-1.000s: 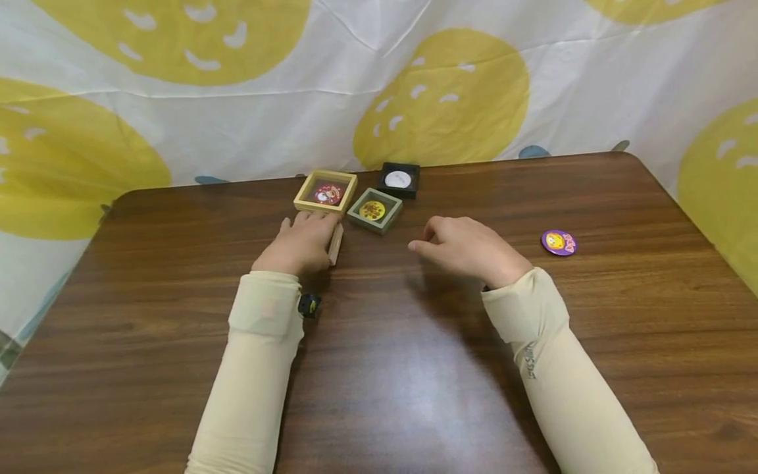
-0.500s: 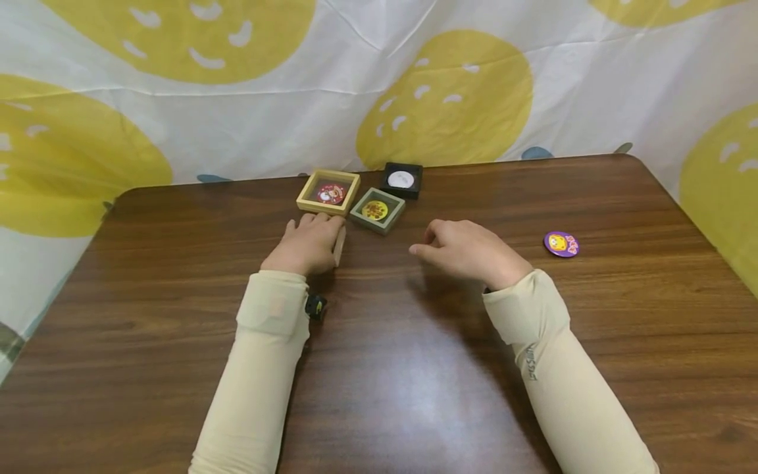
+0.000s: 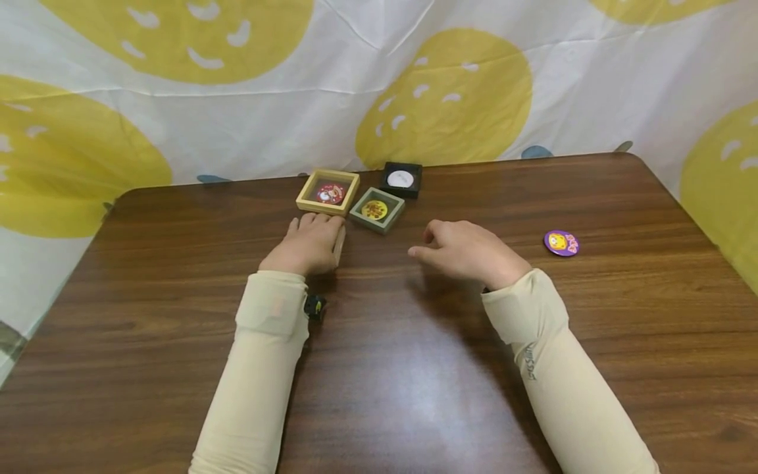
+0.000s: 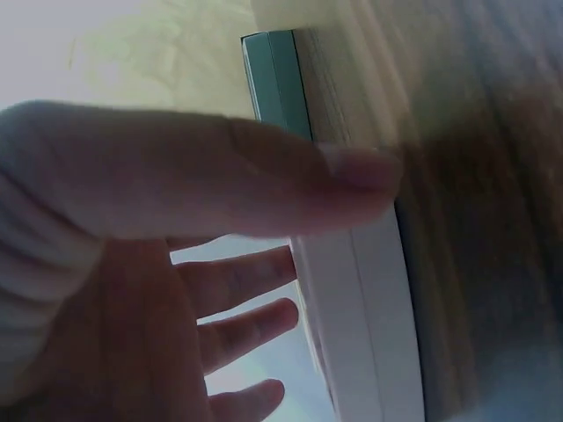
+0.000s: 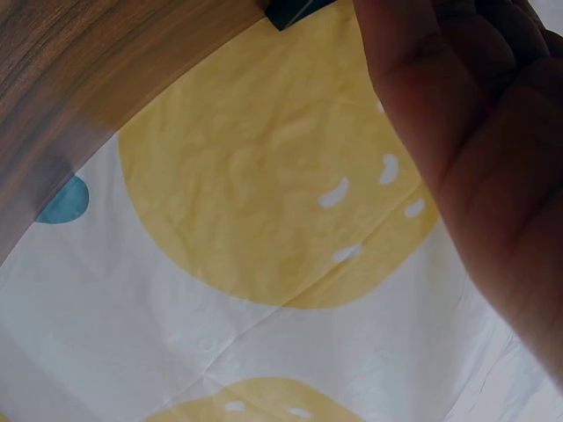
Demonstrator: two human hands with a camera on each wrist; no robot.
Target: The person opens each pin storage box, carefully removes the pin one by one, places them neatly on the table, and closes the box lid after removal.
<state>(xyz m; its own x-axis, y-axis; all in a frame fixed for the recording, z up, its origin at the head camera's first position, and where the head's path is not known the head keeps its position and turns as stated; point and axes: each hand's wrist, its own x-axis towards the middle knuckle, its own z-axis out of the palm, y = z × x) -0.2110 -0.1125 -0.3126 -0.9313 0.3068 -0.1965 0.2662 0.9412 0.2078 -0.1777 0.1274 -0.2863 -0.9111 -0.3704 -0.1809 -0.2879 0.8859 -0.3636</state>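
In the head view, my left hand (image 3: 304,243) grips a pale beige display frame (image 3: 339,246), mostly hidden under the palm. The left wrist view shows the thumb lying across the side of this frame (image 4: 369,325), with the other fingers reaching over its far side. Just beyond lie a yellow frame (image 3: 304,199) with a red round badge inside and a green frame (image 3: 391,219) with a yellow badge. My right hand (image 3: 468,250) hovers over the table, fingers loosely bent, holding nothing.
Behind the green frame stands a black frame (image 3: 410,193) with a white disc, near the table's back edge. A purple round badge (image 3: 561,243) lies to the right of my right hand. A patterned cloth (image 3: 266,131) hangs behind the brown table (image 3: 385,342).
My left hand has shifted slightly to the right with the beige frame. The right hand stays in the same place, and the other frames and the badge have not moved.
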